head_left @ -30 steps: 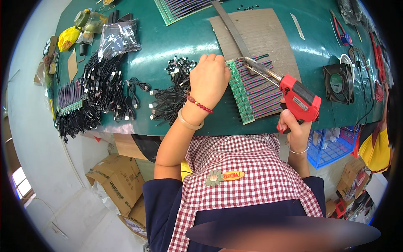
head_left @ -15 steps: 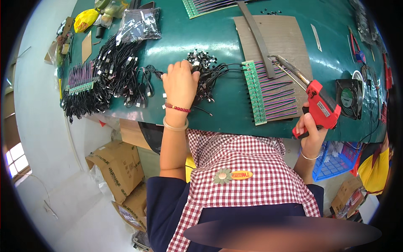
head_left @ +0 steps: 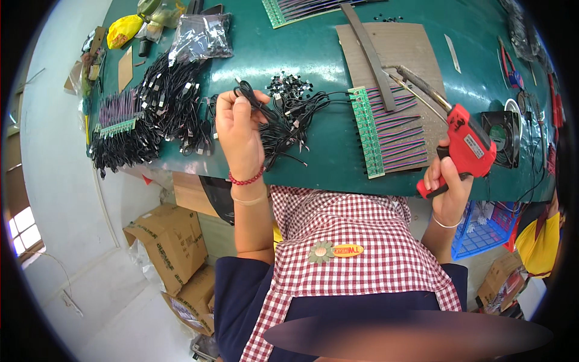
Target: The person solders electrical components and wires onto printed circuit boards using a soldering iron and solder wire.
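Now that lifted: left hand (head_left: 240, 134), black cable (head_left: 256, 107).

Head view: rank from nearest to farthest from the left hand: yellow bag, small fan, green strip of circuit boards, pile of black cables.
1. Pile of black cables: under and in the fingers of the left hand.
2. Green strip of circuit boards: to its right, mid-table.
3. Yellow bag: far-left corner of the table.
4. Small fan: far right, beyond the red soldering gun.
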`<action>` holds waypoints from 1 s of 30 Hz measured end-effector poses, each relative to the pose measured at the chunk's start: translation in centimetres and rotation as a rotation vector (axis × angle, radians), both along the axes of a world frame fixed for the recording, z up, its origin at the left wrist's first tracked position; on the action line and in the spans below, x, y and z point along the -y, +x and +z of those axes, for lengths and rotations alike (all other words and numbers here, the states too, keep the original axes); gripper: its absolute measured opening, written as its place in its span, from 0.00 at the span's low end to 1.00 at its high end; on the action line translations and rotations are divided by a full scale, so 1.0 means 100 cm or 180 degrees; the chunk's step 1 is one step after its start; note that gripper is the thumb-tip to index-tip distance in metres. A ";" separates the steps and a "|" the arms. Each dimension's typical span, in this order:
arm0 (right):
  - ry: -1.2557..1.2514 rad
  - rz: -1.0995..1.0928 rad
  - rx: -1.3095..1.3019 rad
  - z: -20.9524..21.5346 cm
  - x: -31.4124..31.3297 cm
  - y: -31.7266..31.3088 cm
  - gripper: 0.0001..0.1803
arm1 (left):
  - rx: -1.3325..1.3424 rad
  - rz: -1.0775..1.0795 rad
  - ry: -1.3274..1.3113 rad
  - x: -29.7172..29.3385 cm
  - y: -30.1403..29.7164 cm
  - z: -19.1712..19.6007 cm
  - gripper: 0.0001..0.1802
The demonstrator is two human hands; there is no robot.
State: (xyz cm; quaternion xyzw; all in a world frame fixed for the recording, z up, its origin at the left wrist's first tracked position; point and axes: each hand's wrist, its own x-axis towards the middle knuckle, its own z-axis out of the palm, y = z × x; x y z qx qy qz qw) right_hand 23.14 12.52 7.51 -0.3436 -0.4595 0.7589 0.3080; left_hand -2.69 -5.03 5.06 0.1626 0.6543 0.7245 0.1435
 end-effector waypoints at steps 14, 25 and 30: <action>0.1093 0.0258 0.0471 0.004 0.037 -0.045 0.09 | 0.1482 -0.0108 0.1500 -0.040 0.081 -0.003 0.06; 0.1068 0.0536 0.0585 0.006 0.022 -0.036 0.03 | -0.3022 -0.0789 -0.0859 -0.047 0.096 0.026 0.18; 0.1046 0.0496 0.0686 0.005 0.018 -0.036 0.05 | -0.1918 -0.1762 -0.0547 -0.056 0.106 0.004 0.10</action>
